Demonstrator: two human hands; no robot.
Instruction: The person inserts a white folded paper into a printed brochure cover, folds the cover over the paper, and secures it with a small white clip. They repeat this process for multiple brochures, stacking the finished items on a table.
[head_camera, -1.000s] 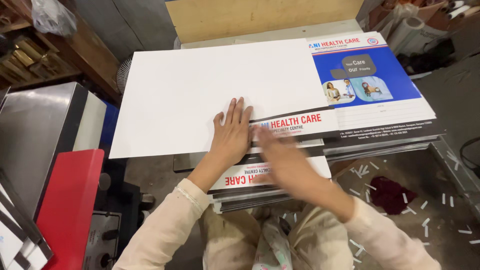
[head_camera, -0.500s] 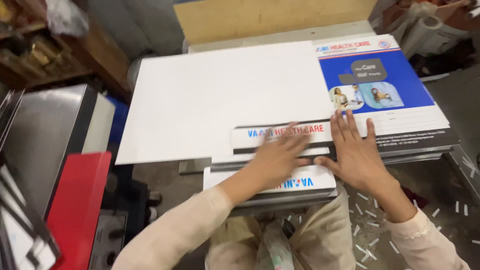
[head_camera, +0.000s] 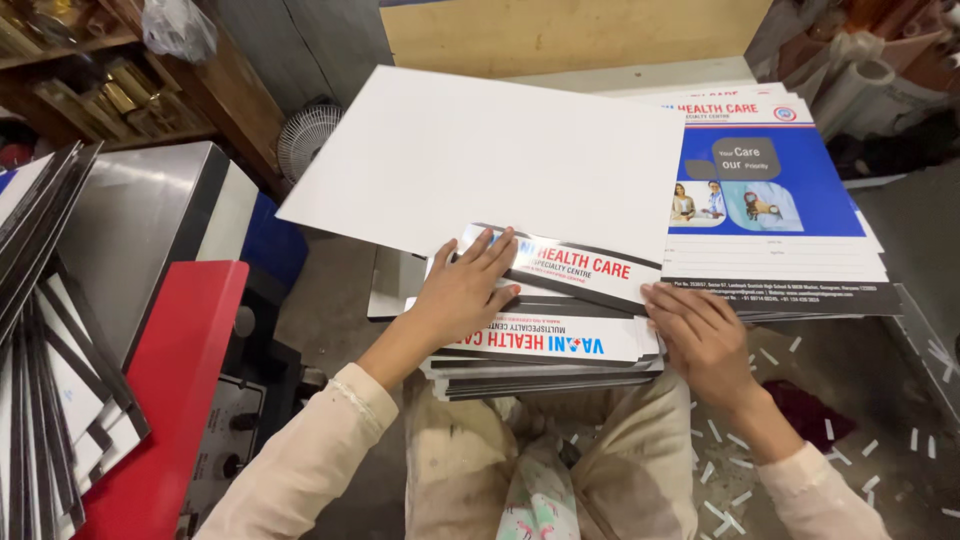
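- Nearest to the camera were the person's knees in pale, stained trousers (head_camera: 620, 470), and both arms came up from there in light sleeves.
- The right hand (head_camera: 700, 335) lay flat with its fingers spread. Its fingertips touched the right end of the stack of printed folders (head_camera: 545, 345) and the lower edge of the large sheet. It gripped nothing; it only pressed.
- The left hand (head_camera: 465, 290) also lay open, palm down, fingers a little apart, on the top folder (head_camera: 580, 268) of the stack. This folder was tilted, and its far edge was under the large white sheet. The hand held nothing closed in it.
- The stack of folders stood just in front of the knees, and its white flaps with red and blue print faced the person.
- Small white paper scraps (head_camera: 760, 355) lay on the floor at the right.
- At the left stood a red machine part (head_camera: 175, 370) and a row of upright dark-edged boards (head_camera: 40, 330).
- Farther away, the large white sheet (head_camera: 480, 155) with a blue printed panel (head_camera: 770, 180) lay over more sheets.
- Behind it were a small fan (head_camera: 305, 130) and a brown board (head_camera: 570, 30).
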